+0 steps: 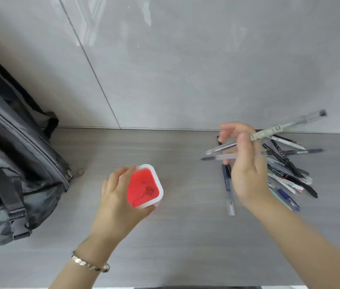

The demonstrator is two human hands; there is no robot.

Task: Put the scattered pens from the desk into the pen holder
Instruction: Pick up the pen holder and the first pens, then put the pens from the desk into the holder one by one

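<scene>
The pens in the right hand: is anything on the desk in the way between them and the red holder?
Nothing visible. The right hand holds a few pens above the desk; bare desk lies between them and the holder. The left hand grips the holder's side, leaving its open top uncovered. The backpack lies on the holder's far side.

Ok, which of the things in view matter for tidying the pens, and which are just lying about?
For the job:
pen holder, gripped by the left hand
pens in the right hand
pile of pens on the desk

Lying about:
backpack
bracelet on the left wrist
</scene>
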